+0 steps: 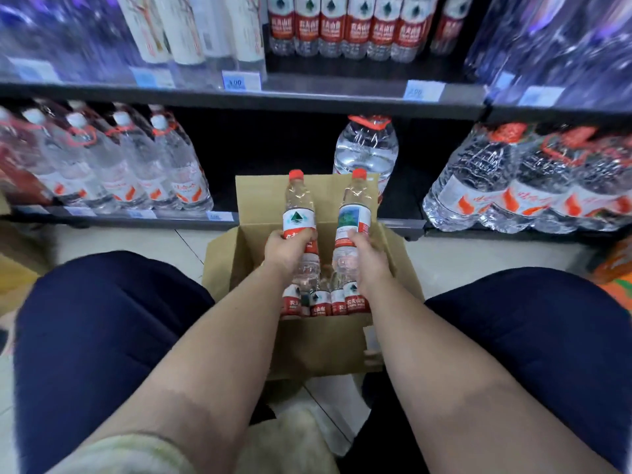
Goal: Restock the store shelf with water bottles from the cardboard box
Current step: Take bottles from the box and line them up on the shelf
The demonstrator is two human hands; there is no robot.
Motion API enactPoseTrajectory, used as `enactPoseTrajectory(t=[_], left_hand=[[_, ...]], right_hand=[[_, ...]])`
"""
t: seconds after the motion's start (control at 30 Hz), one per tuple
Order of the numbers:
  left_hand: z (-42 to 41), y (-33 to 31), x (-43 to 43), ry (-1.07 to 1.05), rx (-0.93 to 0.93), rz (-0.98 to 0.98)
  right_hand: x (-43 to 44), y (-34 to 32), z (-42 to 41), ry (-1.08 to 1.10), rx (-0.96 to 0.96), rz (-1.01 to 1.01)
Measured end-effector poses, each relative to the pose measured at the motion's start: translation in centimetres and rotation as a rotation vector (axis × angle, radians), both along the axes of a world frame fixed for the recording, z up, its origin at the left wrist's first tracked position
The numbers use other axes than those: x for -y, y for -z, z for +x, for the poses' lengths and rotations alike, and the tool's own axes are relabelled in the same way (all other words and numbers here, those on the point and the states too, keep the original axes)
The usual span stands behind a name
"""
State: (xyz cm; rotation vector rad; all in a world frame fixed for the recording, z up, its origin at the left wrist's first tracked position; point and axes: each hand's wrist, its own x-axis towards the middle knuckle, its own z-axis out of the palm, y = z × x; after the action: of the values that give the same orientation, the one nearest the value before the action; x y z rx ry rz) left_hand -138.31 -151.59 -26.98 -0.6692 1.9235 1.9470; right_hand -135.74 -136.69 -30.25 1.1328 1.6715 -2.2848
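Note:
An open cardboard box (321, 343) stands on the floor between my knees, with several red-labelled water bottles (323, 301) upright inside. My left hand (286, 250) grips a red-capped water bottle (298, 203) around its label, lifted above the box. My right hand (364, 252) grips a second red-capped bottle (354, 208) the same way, beside the first. Both bottles are upright and lean slightly away from me. A row of the same bottles (345, 27) stands on the upper shelf (307, 97) straight ahead.
The bottom shelf (143, 218) holds large bottles at left (130, 165), one big jug (366, 148) behind the box, and wrapped packs at right (533, 186). A dark gap lies between the left bottles and the jug. An orange pack (615, 265) sits on the floor at right.

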Motion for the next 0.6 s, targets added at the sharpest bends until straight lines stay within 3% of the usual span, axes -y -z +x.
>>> enactPoseTrajectory(t=[0.17, 0.43, 0.6], left_hand=[[-0.6, -5.8, -0.3, 0.068, -0.169, -0.035], [-0.4, -13.7, -1.8, 0.068, -0.380, -0.023], [-0.8, -17.5, -2.6, 0.074, -0.472, -0.032]], right_hand=[[-2.0, -6.4, -0.3, -0.162, -0.137, -0.219], [-2.6, -12.6, 1.4, -0.232, -0.281, -0.206], [-3.0, -17.1, 0.5, -0.130, -0.428, -0.084]])
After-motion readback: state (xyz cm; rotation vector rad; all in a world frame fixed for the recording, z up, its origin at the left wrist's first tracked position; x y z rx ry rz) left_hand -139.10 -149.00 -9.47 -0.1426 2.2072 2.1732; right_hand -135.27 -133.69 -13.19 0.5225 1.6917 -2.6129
